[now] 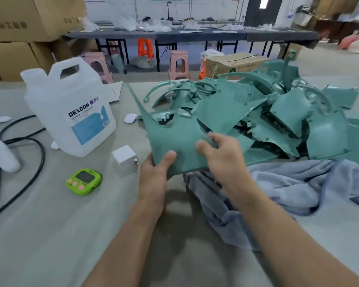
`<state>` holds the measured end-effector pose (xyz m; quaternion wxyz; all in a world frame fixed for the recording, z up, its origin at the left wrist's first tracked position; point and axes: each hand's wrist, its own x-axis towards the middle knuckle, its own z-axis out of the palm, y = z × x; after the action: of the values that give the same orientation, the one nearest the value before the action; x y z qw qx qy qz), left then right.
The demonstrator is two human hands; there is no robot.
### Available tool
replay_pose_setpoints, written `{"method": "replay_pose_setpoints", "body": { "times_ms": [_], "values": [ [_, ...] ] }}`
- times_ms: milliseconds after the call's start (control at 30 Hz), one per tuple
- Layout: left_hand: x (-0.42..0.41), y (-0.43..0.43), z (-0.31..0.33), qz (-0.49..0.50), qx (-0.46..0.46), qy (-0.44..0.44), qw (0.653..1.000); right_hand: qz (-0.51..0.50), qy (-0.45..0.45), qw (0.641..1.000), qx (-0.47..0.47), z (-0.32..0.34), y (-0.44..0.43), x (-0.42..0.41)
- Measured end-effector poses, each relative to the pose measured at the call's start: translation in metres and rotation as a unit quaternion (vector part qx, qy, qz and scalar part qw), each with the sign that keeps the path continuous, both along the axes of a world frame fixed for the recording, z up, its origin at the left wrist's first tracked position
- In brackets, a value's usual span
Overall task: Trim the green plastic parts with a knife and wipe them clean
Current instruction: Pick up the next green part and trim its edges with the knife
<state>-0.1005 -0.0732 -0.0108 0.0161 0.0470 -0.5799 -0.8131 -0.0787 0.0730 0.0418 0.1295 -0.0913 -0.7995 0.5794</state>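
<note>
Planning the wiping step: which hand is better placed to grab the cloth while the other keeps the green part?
Right hand, probably. The cloth lies just below it and to its right, while the left hand grips the green part at its near left corner, away from the cloth.

Centre frame, a flat green plastic part [174, 139] with a long thin spike, held up — a jumbled pile of green parts [278, 112] upper right, crumpled grey-blue cloth [298, 183] below.
</note>
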Motion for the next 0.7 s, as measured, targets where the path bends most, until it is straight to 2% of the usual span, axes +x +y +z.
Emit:
{"method": "replay_pose_setpoints", "body": {
  "times_ms": [67,133,200,233,300,333,367,433,467,533,567,633,700],
  "values": [
    [0.000,-0.005,-0.001,0.002,0.003,-0.001,1.000,-0.010,-0.029,0.999,0.027,-0.014,0.003,0.010],
    [-0.002,-0.008,-0.002,0.026,-0.037,0.012,0.999,-0.028,-0.006,0.995,0.098,-0.021,0.015,0.016],
    [-0.004,-0.013,-0.003,0.064,-0.061,0.017,0.996,0.012,0.025,0.989,0.146,-0.019,0.029,0.024],
    [-0.005,-0.016,-0.003,0.077,-0.062,0.021,0.995,0.056,0.024,0.975,0.213,-0.018,0.035,0.029],
    [-0.008,-0.024,-0.002,0.090,-0.053,0.031,0.994,0.132,-0.015,0.921,0.367,-0.023,0.045,0.037],
    [-0.009,-0.028,0.000,0.098,-0.048,0.033,0.993,0.147,-0.018,0.907,0.395,-0.024,0.049,0.040],
    [-0.009,-0.031,0.001,0.109,-0.041,0.034,0.993,0.144,-0.004,0.917,0.371,-0.024,0.053,0.040],
    [-0.009,-0.033,0.001,0.138,-0.013,0.028,0.990,0.069,0.063,0.967,0.235,-0.017,0.061,0.042],
    [-0.008,-0.034,0.001,0.152,0.007,0.023,0.988,0.004,0.107,0.977,0.183,-0.012,0.068,0.042],
    [-0.007,-0.034,0.002,0.169,0.046,0.016,0.984,-0.126,0.187,0.964,0.141,0.000,0.086,0.044],
    [-0.006,-0.034,0.003,0.176,0.055,0.014,0.983,-0.186,0.208,0.946,0.163,0.003,0.097,0.047],
    [-0.006,-0.033,0.006,0.188,0.048,0.008,0.981,-0.262,0.171,0.911,0.270,0.004,0.113,0.054],
    [-0.006,-0.031,0.007,0.199,0.027,0.006,0.980,-0.267,0.112,0.891,0.349,0.004,0.115,0.058]
  ]
}}
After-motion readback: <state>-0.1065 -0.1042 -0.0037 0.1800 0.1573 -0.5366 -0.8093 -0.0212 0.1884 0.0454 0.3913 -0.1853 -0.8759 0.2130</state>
